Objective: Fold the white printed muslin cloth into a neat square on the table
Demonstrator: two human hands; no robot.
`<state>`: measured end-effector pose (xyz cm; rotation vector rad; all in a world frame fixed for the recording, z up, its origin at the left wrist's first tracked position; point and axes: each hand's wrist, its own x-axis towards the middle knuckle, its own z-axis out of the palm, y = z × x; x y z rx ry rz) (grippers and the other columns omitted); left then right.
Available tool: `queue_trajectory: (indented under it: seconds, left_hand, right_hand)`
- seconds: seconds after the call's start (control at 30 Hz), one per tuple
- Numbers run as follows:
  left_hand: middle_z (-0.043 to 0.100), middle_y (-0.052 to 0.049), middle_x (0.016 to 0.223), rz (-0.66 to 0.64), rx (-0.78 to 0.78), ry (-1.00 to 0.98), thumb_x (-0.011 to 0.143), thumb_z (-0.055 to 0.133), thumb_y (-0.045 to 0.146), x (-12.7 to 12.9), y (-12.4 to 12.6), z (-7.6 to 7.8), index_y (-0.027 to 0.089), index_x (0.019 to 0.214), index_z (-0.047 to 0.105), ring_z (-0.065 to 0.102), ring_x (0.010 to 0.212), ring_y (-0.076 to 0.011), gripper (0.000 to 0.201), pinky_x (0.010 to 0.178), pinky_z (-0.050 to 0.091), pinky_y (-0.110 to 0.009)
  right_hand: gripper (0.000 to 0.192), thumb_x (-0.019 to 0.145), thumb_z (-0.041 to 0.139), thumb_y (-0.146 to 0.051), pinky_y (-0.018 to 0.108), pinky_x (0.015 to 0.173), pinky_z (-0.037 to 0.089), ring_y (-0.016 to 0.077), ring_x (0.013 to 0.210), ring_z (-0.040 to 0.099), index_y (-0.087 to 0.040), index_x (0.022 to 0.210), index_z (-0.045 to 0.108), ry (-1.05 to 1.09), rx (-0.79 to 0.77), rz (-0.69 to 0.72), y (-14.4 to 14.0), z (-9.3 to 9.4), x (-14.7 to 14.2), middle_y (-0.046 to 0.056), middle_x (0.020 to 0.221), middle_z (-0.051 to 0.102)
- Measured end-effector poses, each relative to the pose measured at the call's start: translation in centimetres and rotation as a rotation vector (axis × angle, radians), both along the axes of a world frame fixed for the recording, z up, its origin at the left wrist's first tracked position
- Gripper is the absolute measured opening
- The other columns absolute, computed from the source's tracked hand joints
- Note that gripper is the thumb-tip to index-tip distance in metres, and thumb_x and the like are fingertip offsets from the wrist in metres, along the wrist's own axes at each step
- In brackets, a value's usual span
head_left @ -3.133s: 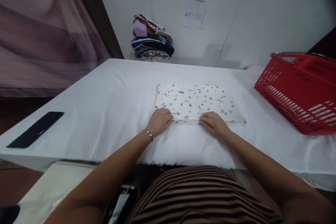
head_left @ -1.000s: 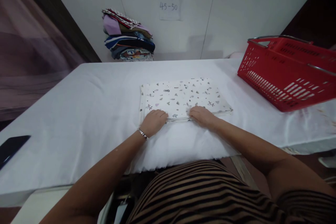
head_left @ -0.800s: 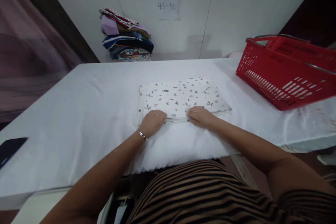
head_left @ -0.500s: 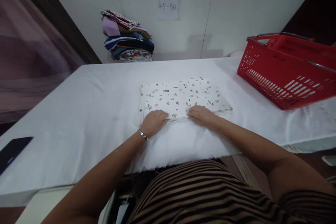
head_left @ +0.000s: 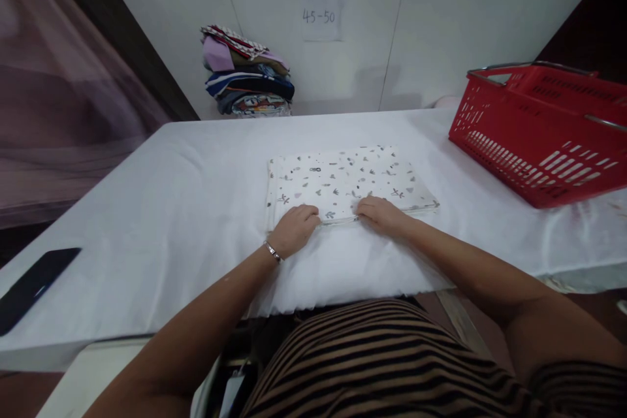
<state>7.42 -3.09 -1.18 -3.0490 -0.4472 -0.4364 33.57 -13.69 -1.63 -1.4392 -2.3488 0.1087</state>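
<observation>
A folded white cloth with small grey plant prints lies flat on the white-covered table, its layers showing along the near edge. At the left part of that edge, my left hand, with a silver bracelet at the wrist, has its fingers curled over the cloth. My right hand grips the same edge further right, fingers bent and close together. Both thumbs are mostly hidden from view.
A red plastic basket with metal handles stands at the right. Folded clothes are stacked beyond the far edge. A black phone lies at the left on the white tablecloth. Paper signs hang on the wall.
The whole view has shifted slightly, so things appear a little further right. My left fingers look a bit more curled at the edge; the cloth lies as before.
</observation>
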Motion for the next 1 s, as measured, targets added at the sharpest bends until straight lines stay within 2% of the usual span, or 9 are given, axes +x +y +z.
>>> queue_trajectory:
  seconds: [0.13, 0.27, 0.4, 0.67, 0.77, 0.9, 1.0]
  left_hand:
    - [0.057, -0.006, 0.1, 0.005, 0.023, 0.034, 0.087, 0.044, 0.023, 0.1, -0.3, 0.0, 0.019, 0.092, 0.056, 0.049, 0.09, -0.0191, 0.014, 0.075, 0.039, -0.033]
    - [0.058, -0.006, 0.095, 0.044, 0.035, 0.062, 0.087, 0.044, 0.026, 0.3, -0.4, 0.3, 0.018, 0.089, 0.056, 0.051, 0.086, -0.0188, 0.014, 0.072, 0.039, -0.033]
    - [0.059, -0.006, 0.099, 0.04, 0.036, 0.061, 0.085, 0.048, 0.031, 0.2, -0.4, 0.4, 0.018, 0.092, 0.054, 0.052, 0.089, -0.0199, 0.016, 0.073, 0.04, -0.034]
    - [0.063, -0.005, 0.087, 0.156, 0.051, 0.083, 0.088, 0.037, 0.018, 0.5, -0.3, 0.1, 0.017, 0.091, 0.054, 0.057, 0.081, -0.0182, 0.017, 0.073, 0.042, -0.032]
    - [0.062, -0.005, 0.084, 0.169, 0.065, 0.088, 0.088, 0.037, 0.016, 0.8, -0.3, 0.2, 0.016, 0.088, 0.054, 0.057, 0.079, -0.0179, 0.018, 0.071, 0.042, -0.032]
    - [0.062, -0.005, 0.08, 0.181, 0.082, 0.11, 0.088, 0.037, 0.017, 0.8, -0.1, 0.3, 0.016, 0.086, 0.055, 0.057, 0.075, -0.0177, 0.019, 0.067, 0.042, -0.031]
    - [0.062, -0.006, 0.085, 0.157, 0.121, 0.086, 0.087, 0.038, 0.015, 0.7, -0.4, 0.3, 0.016, 0.085, 0.057, 0.057, 0.079, -0.0185, 0.02, 0.068, 0.042, -0.032]
  right_hand:
    - [0.019, 0.089, 0.04, -0.02, 0.033, 0.076, 0.043, 0.02, 0.089, 0.052, -0.017, 0.091, 0.058, -0.007, -0.006, -0.002, 0.0, -0.1, 0.0, 0.009, 0.094, 0.06]
    - [0.02, 0.089, 0.039, -0.02, 0.033, 0.076, 0.042, 0.0201, 0.089, 0.052, -0.016, 0.091, 0.058, -0.013, -0.006, 0.004, 0.1, -0.1, -0.1, 0.01, 0.094, 0.06]
    - [0.019, 0.089, 0.039, -0.02, 0.032, 0.075, 0.042, 0.0199, 0.087, 0.051, -0.015, 0.089, 0.058, -0.021, -0.017, -0.041, 0.0, 0.2, -0.4, 0.01, 0.092, 0.06]
    - [0.019, 0.089, 0.039, -0.02, 0.032, 0.075, 0.04, 0.0199, 0.085, 0.052, -0.017, 0.089, 0.058, -0.015, -0.03, -0.06, -0.1, 0.4, -0.4, 0.009, 0.09, 0.06]
    - [0.021, 0.089, 0.041, -0.025, 0.033, 0.078, 0.038, 0.0216, 0.092, 0.051, -0.017, 0.099, 0.057, -0.059, -0.012, -0.056, -0.2, 0.4, -0.9, 0.01, 0.099, 0.059]
    - [0.034, 0.085, 0.051, -0.036, 0.035, 0.079, 0.036, 0.0243, 0.097, 0.048, -0.017, 0.112, 0.052, -0.115, 0.03, -0.124, 0.5, 0.3, -2.5, 0.012, 0.109, 0.056]
    - [0.022, 0.087, 0.047, -0.029, 0.032, 0.076, 0.035, 0.0222, 0.091, 0.049, -0.017, 0.103, 0.057, -0.155, 0.004, -0.152, 1.6, 0.3, -3.6, 0.01, 0.099, 0.059]
